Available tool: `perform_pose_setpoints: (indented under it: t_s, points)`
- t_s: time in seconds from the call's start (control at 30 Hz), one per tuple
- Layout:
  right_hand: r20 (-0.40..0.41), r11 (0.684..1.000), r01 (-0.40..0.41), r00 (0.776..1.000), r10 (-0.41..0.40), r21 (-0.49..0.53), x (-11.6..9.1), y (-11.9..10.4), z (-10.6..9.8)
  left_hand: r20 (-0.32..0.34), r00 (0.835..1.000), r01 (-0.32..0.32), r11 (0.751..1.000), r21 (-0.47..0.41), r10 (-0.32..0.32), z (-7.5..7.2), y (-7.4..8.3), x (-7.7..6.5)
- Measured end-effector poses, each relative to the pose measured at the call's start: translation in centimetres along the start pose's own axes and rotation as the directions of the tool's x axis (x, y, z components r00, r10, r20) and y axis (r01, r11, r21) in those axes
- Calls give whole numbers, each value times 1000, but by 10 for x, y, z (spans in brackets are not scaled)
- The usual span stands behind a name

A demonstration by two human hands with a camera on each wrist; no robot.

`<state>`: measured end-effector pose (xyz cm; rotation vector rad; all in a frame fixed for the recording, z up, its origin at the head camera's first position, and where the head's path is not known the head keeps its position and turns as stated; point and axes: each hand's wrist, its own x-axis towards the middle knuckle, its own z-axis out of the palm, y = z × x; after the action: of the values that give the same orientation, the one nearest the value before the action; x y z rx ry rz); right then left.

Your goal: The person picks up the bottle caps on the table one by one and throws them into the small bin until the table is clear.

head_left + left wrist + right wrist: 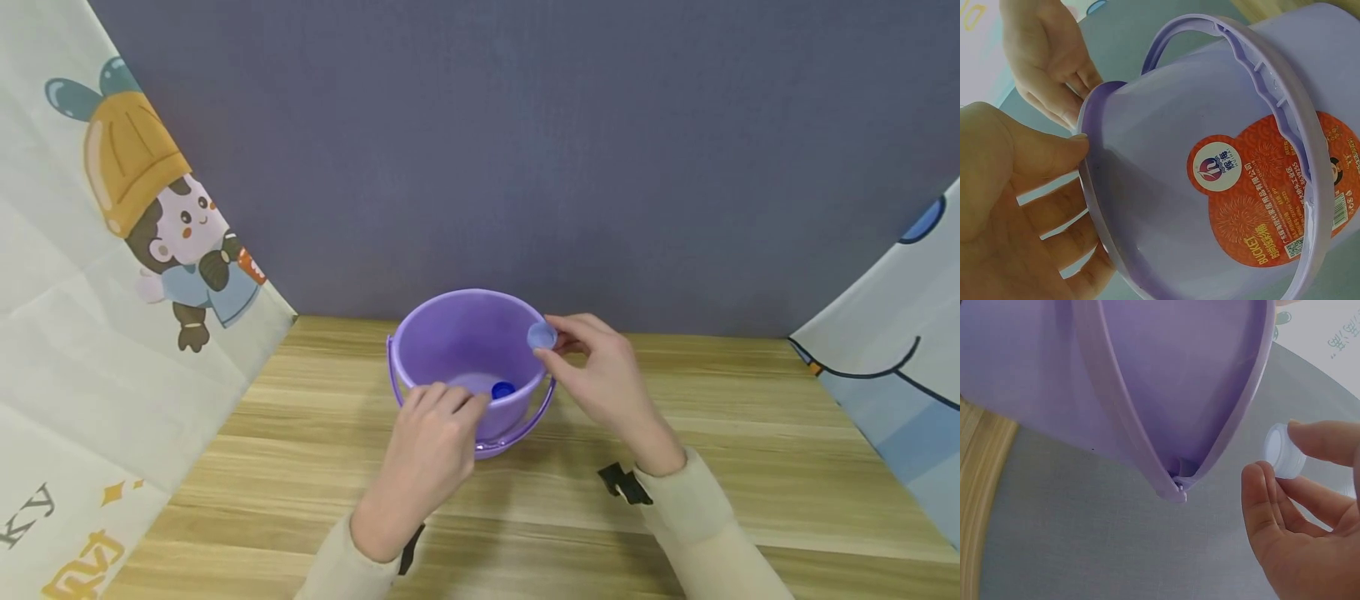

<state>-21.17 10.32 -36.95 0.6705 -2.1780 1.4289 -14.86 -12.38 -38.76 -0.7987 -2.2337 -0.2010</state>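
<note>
A purple bucket stands upright on the wooden table, its handle hanging down on the near side. My left hand grips the bucket's near rim; the left wrist view has the thumb on the outside and the other fingers over the edge. Between thumb and fingertips, my right hand pinches a small translucent whitish bottle cap at the right side of the rim. The cap's open side shows in the right wrist view. Inside, on the bucket's bottom, lies a dark blue bottle cap, partly cut off by the rim.
The wooden table reaches back to a grey-blue backdrop. White cloths with cartoon prints hang on either side, the left one showing a figure in an orange hat. A red label is stuck on the bucket's front.
</note>
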Motion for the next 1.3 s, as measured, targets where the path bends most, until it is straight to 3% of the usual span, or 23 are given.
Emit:
perform_pose_setpoints:
  t_s: [0.8, 1.3]
  points:
    - [52, 998, 23, 998, -20, -61, 17, 3, 15, -18, 1000, -13, 1000, 17, 13, 2, -1, 2]
    - [83, 997, 55, 995, -51, -49, 35, 16, 20, -21, 1000, 3, 999, 42, -2, 12, 2, 11]
